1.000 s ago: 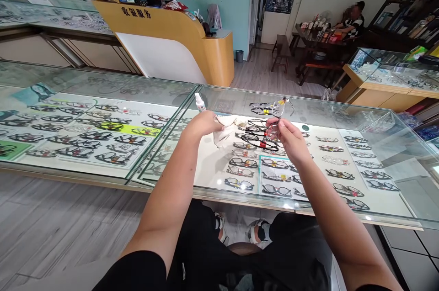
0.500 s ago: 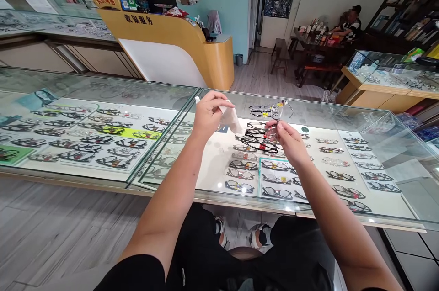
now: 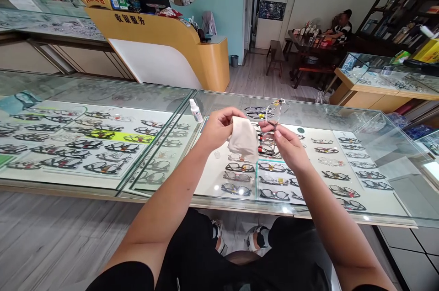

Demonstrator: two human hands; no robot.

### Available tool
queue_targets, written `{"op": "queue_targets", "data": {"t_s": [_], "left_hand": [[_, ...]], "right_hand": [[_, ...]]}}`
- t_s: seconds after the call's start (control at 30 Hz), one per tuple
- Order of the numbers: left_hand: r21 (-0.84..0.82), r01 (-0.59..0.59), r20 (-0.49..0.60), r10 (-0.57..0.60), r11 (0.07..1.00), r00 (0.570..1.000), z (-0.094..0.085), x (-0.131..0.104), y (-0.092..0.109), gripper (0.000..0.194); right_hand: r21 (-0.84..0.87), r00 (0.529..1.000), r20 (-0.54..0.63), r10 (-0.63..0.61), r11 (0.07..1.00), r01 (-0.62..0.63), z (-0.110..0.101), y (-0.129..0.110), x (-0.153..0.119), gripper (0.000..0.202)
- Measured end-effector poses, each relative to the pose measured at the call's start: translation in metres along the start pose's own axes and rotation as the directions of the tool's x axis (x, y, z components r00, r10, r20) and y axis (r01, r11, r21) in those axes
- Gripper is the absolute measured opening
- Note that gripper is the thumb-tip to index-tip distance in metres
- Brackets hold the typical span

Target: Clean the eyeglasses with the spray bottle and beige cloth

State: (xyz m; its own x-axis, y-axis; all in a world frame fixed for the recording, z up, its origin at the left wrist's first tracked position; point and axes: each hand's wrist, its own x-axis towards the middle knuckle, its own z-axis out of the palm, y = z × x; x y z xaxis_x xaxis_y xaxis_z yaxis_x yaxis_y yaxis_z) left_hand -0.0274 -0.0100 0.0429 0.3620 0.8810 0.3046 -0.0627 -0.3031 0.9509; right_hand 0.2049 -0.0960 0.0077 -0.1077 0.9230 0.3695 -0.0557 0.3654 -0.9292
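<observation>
My left hand (image 3: 221, 129) pinches a white cloth (image 3: 244, 140) that hangs from the fingertips over the glass counter. To its right, my right hand (image 3: 286, 142) holds a pair of eyeglasses (image 3: 274, 113) by one side, with the frame tilted upright. A small gap separates the cloth from the eyeglasses. Behind my left hand a small white spray bottle (image 3: 195, 110) stands on the glass. Below both hands, rows of eyeglasses lie inside the glass display case (image 3: 209, 181); the cloth and my hands cover some of them.
Another display case (image 3: 384, 78) stands at the right. Beyond the counter is a yellow and white cashier desk (image 3: 154, 35). A person (image 3: 341, 28) sits at a dark table in the back. My legs and feet are under the counter's front edge.
My left hand has moved right and down, bringing the cloth closer to the eyeglasses. The spray bottle behind it has come into view. My right hand keeps its hold; the view has shifted slightly.
</observation>
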Motion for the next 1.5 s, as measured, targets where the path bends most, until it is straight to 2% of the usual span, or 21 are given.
{"op": "queue_targets", "data": {"t_s": [0.17, 0.27, 0.37, 0.5, 0.63, 0.73, 0.83, 1.0, 1.1, 1.2, 1.33, 1.4, 1.5], "left_hand": [[-0.064, 0.043, 0.085, -0.037, 0.997, 0.996, 0.008, -0.005, 0.004, 0.029], [-0.065, 0.067, 0.106, -0.060, 0.996, 0.993, 0.008, -0.006, 0.003, 0.033], [-0.043, 0.138, 0.118, -0.132, 0.989, 0.984, 0.005, -0.003, -0.001, 0.031], [-0.093, 0.311, 0.129, -0.299, 0.946, 0.946, 0.001, 0.004, -0.009, 0.027], [-0.239, 0.417, 0.247, -0.360, 0.877, 0.900, -0.001, 0.007, -0.014, 0.047], [-0.161, 0.407, 0.271, -0.356, 0.899, 0.894, 0.000, 0.005, -0.015, 0.058], [-0.091, 0.386, 0.265, -0.351, 0.918, 0.898, -0.001, 0.004, -0.015, 0.053], [-0.102, 0.437, 0.264, -0.399, 0.894, 0.878, -0.005, 0.005, -0.016, 0.050], [-0.086, 0.429, 0.272, -0.393, 0.899, 0.878, -0.009, 0.006, -0.016, 0.052], [-0.131, 0.406, 0.235, -0.370, 0.904, 0.899, -0.010, 0.006, -0.015, 0.056], [-0.211, 0.334, 0.107, -0.317, 0.919, 0.942, -0.010, 0.005, -0.010, 0.056], [-0.212, 0.298, 0.075, -0.288, 0.931, 0.955, -0.009, 0.004, -0.007, 0.054], [-0.203, 0.266, 0.093, -0.252, 0.942, 0.963, -0.004, 0.000, -0.004, 0.053]], "right_hand": [[-0.092, 0.996, 0.070, 0.054, 0.995, -0.048, 0.003, -0.006, -0.003, 0.039], [-0.131, 0.996, 0.061, 0.067, 0.990, -0.058, 0.003, -0.005, -0.003, 0.039], [-0.142, 0.998, 0.025, 0.055, 0.989, -0.051, 0.002, -0.003, -0.002, 0.038], [-0.141, 0.997, -0.034, 0.066, 0.987, -0.070, 0.001, -0.001, 0.000, 0.041], [-0.145, 0.997, -0.047, 0.056, 0.988, -0.062, -0.001, -0.001, 0.001, 0.040], [-0.142, 0.998, -0.044, 0.050, 0.988, -0.056, -0.001, -0.001, 0.001, 0.038], [-0.157, 0.997, -0.047, 0.066, 0.985, -0.073, -0.001, -0.002, 0.001, 0.041], [-0.167, 0.997, -0.049, 0.060, 0.984, -0.068, -0.001, -0.003, 0.001, 0.043], [-0.167, 0.997, -0.053, 0.058, 0.984, -0.066, -0.001, -0.003, 0.001, 0.040], [-0.152, 0.995, -0.097, 0.005, 0.988, -0.020, -0.002, -0.003, 0.001, 0.034], [-0.148, 0.982, -0.185, -0.050, 0.989, 0.022, -0.005, -0.004, 0.000, 0.030], [-0.163, 0.986, -0.164, -0.039, 0.987, 0.012, -0.004, -0.005, -0.001, 0.032], [-0.172, 0.996, -0.092, 0.006, 0.985, -0.022, 0.001, -0.006, -0.003, 0.038]]}}
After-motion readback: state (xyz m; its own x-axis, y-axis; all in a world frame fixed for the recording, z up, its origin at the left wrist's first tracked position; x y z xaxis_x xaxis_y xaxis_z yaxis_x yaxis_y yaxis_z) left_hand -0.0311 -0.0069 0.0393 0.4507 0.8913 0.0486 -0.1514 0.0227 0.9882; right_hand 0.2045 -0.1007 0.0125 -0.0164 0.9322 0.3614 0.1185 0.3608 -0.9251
